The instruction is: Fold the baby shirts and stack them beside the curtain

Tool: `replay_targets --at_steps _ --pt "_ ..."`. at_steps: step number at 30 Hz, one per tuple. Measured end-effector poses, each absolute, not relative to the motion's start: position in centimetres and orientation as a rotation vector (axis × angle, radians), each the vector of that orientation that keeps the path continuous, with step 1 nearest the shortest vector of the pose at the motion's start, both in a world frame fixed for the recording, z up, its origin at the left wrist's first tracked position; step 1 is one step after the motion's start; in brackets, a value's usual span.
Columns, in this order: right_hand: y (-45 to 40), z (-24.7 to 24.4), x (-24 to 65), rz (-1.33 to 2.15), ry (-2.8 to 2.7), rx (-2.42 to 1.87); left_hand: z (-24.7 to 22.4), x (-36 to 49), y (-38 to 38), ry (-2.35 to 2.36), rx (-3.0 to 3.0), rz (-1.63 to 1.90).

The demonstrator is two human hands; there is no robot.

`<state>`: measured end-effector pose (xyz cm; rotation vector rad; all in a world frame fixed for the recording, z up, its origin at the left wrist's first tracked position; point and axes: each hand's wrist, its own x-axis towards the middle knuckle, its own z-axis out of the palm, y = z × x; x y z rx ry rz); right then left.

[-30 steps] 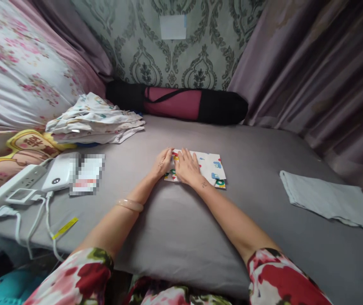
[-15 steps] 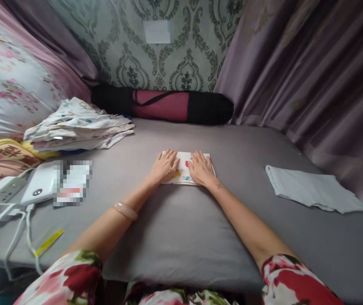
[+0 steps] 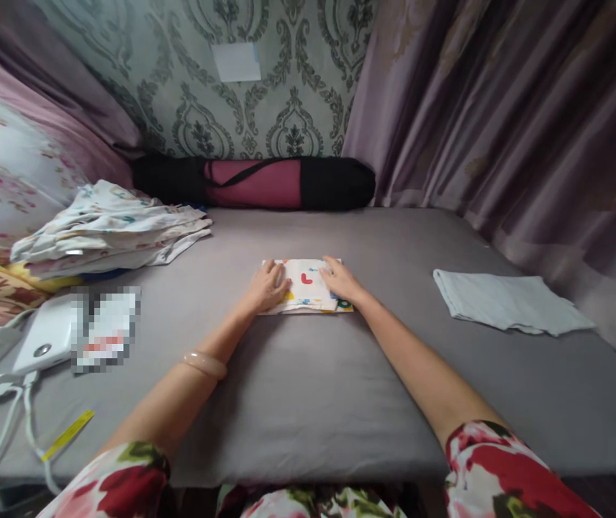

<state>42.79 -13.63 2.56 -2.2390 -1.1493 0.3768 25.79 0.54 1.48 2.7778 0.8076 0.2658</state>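
Where it shows, the printed cloth (image 3: 304, 291) seems folded.

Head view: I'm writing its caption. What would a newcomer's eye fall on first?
Probably the folded, printed white cloth near the middle of the grey sheet, with the left hand at its left side and the right hand at its right. Next, the long black-and-maroon bag across the far end, before the patterned wall. Rumpled fabric at the left might come third.
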Motion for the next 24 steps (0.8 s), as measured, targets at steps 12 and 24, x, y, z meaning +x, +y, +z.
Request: replay_targets --at_steps 12,24 --pt "-17.1 4.3 46.2 0.684 -0.639 -2.476 4.8 23.3 2.2 1.363 2.277 0.048" --pt "-16.2 4.5 44.3 0.636 -0.707 -2.316 4.4 24.4 1.8 1.332 2.026 0.256"
